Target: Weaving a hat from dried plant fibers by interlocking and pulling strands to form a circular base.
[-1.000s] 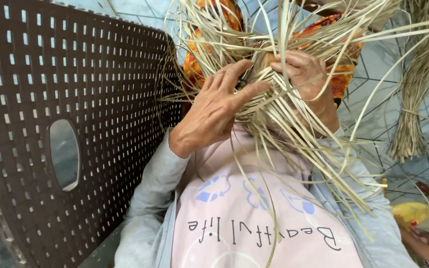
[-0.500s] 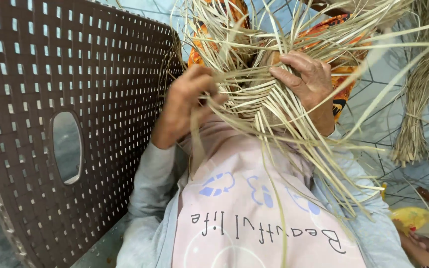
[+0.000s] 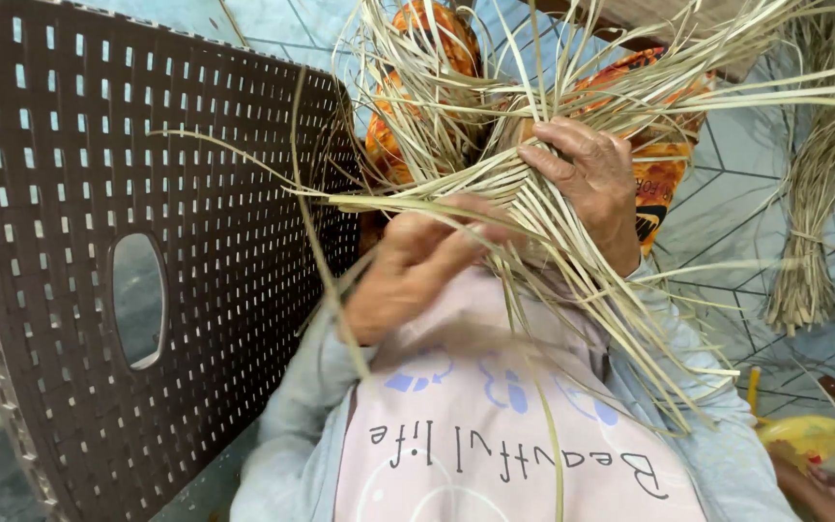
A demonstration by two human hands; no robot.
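One brown perforated chair stands at the left, with one oval hole in its back. One pale tiled floor lies beyond. One mass of dry straw fans out at centre, too many strands to count; one separate bundle lies on the floor at the right. Two hands work it: the right hand has its fingers curled closed over the woven strands, and the left hand, blurred, pinches strands just below.

floor: pale hexagon tiles; left: brown perforated plastic chair
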